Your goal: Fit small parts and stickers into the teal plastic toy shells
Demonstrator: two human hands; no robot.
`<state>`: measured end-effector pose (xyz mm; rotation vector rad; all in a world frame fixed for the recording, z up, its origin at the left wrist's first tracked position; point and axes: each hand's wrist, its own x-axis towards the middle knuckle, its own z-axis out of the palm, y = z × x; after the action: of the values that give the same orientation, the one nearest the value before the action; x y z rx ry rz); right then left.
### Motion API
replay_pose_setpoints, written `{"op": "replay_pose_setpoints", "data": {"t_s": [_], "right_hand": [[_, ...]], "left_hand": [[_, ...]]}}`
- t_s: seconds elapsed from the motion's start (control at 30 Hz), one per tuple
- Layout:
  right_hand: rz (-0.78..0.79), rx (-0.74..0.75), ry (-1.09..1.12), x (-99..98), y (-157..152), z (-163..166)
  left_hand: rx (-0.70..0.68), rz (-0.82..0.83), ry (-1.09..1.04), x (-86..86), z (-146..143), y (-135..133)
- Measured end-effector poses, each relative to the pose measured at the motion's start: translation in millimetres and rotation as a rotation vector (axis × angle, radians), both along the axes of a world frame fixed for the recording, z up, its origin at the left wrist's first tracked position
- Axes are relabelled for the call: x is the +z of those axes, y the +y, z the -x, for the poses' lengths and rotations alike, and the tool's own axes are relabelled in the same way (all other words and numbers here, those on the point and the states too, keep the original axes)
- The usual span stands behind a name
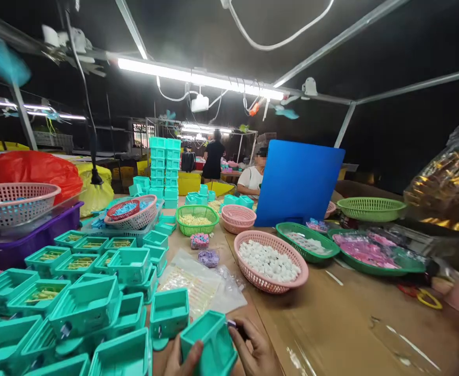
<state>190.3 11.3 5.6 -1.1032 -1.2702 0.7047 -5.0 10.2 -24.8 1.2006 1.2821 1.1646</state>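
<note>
Gripping a teal box [209, 342] at the near edge of the table [331, 318], the left hand [184, 360] clasps its lower side while the right hand [253, 350] closes on its right edge, pinching a small dark piece [232, 325]. More teal boxes [88, 308] crowd the left, and a pink basket [271, 259] of white pieces sits well beyond.

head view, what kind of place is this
Likely a small assembly or packing workshop: many identical teal plastic boxes cover the table, baskets hold sorted parts such as the pink basket of white pieces, and both hands, left hand and right hand, hold one teal box.
</note>
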Motion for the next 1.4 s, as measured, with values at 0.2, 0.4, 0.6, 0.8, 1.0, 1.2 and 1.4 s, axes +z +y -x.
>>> {"op": "replay_pose_setpoints", "data": {"t_s": [0.2, 0.4, 0.6, 0.8, 1.0, 1.2, 1.4], "right_hand": [[0.140, 0.145, -0.236, 16.3, -37.4, -1.0], [0.111, 0.152, -0.472, 13.7, -43.0, 5.7], [0.061, 0.109, -0.565, 12.3, -42.1, 6.4], [0.014, 0.064, -0.639, 11.1, -41.5, 7.8], [-0.070, -0.047, -0.799, 12.8, -45.6, 13.8], [-0.006, -0.104, -0.832, -11.9, -41.5, 12.6], [0.092, 0.083, -0.469, -16.7, -37.8, 7.7]], "left_hand": [[-0.102, 0.125, -0.291, 16.1, -22.4, -10.5], [-0.129, 0.185, -0.358, 13.6, -26.0, -14.4], [-0.128, 0.144, -0.361, 18.1, -30.1, -12.5], [-0.117, 0.138, -0.303, 25.5, -34.3, -12.3], [-0.079, 0.135, -0.171, 33.5, -38.7, -12.8], [-0.003, 0.091, 0.015, 29.6, -43.1, -14.0], [-0.050, 0.064, -0.014, 30.5, -33.4, 2.5]]}}
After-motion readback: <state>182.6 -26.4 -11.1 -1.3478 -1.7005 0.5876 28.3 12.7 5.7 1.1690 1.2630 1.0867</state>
